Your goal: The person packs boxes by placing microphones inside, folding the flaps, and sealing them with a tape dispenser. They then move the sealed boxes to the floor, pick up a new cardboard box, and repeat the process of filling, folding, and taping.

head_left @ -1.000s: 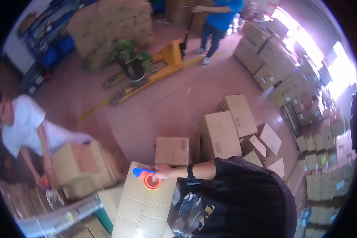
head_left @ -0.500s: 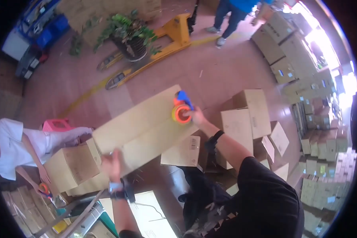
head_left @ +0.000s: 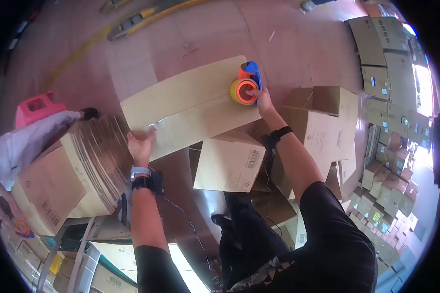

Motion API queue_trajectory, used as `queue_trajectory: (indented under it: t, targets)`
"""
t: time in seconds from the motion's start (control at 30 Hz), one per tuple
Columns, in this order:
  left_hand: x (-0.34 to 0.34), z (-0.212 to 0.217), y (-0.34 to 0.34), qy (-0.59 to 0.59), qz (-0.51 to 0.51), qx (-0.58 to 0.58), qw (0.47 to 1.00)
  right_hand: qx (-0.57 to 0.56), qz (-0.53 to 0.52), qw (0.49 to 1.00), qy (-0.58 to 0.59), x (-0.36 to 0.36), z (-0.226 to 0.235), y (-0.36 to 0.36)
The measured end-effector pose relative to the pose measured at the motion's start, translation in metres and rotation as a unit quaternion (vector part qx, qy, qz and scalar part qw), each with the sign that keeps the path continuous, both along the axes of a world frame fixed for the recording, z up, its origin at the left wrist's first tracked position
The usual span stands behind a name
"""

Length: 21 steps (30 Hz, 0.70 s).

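Observation:
A long brown cardboard box (head_left: 186, 105) lies in front of me, with a lengthwise seam along its top face. My left hand (head_left: 141, 146) grips its near left corner, the thumb on top beside a shiny bit of clear tape. At the box's right end, my right hand (head_left: 261, 100) is closed around a tape dispenser (head_left: 252, 73) with a blue and orange body and a yellow-edged roll. The dispenser is over the seam; whether it touches the board I cannot tell. Both wrists carry dark bands.
Flattened cartons (head_left: 98, 151) are stacked to my left, beside a co-worker's arm (head_left: 7, 195) and a pink stool (head_left: 39, 107). A closed carton (head_left: 230, 163) sits below my box, and open cartons (head_left: 318, 117) crowd the right. A pallet truck (head_left: 146, 19) stands beyond; stacked boxes (head_left: 386, 73) line the right side.
My view has tilted down, and the plant has left the picture. The box lies flatter across the view. My left hand remains at its left end, the right still with the dispenser.

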<state>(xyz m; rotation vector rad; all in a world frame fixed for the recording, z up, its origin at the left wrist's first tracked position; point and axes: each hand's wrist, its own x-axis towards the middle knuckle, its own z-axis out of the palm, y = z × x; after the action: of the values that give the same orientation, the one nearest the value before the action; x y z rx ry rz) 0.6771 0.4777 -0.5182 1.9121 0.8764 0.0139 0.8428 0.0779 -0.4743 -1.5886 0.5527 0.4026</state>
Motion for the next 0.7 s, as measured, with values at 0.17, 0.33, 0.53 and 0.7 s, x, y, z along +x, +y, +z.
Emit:
queue_trajectory:
  t: [0.17, 0.33, 0.53, 0.7]
  targets:
    - [-0.048, -0.052, 0.004, 0.101, -0.045, 0.061, 0.992, 0.013, -0.022, 0.998, 0.061, -0.073, -0.054, -0.016]
    - [-0.05, -0.09, 0.026, 0.081, -0.065, 0.043, 0.994, 0.005, -0.031, 0.997, 0.076, -0.094, -0.107, -0.011]
    - [-0.05, -0.113, 0.034, 0.039, -0.047, 0.033, 0.998, 0.005, -0.005, 1.0, -0.007, -0.074, -0.137, 0.038]
    - [-0.059, -0.119, -0.015, 0.152, -0.235, 0.129, 0.951, -0.165, 0.236, 0.938, 0.194, -0.07, -0.125, 0.027]
